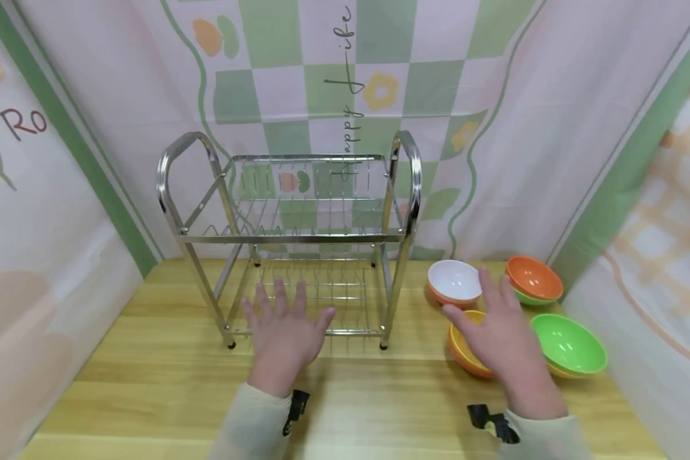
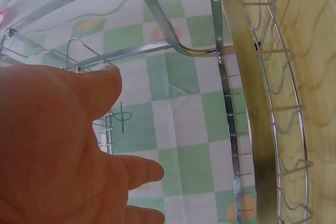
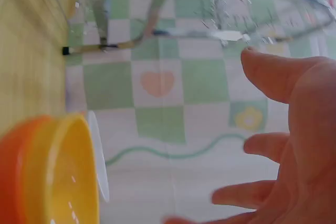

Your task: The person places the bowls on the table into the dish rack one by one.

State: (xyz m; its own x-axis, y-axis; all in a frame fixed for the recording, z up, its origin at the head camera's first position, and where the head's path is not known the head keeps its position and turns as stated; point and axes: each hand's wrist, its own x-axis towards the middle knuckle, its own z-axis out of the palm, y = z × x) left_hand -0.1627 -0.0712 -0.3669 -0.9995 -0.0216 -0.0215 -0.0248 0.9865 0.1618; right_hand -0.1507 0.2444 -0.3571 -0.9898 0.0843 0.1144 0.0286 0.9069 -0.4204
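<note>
Air separates the right hand from the yellow bowl, and I judge this gap to be the relation that any reach turns on. With 12 o'clock pointing away from the person, the head view sets the yellow bowl at 9 o'clock of the right palm, partly hidden behind it. The white bowl lies between 10 and 11 o'clock of that palm, the orange bowl at 1 o'clock and the green bowl at 3 o'clock. These make 4 groups on the counter, each apparently nested in another color.

Being round, the bowls offer no long axis. The metal rack runs lengthwise from 9 to 3 o'clock, and the bowls stand between 3 and 4 o'clock of it. The right hand is the nearer to them; the left hand appears near 6 o'clock of the rack, overlapping its lower tier. Fingers on both hands are spread and hold nothing.

From the head, the right hand seems to cover the yellow bowl. The right wrist view shows otherwise: bowl at 8 o'clock, hand at 4 o'clock, patterned curtain visible between them. It also gives the rim of the outer bowl around the yellow. The left wrist view brings out the rack's wire loops; the thumb crosses 1 of them, though I cannot tell whether it touches.
</note>
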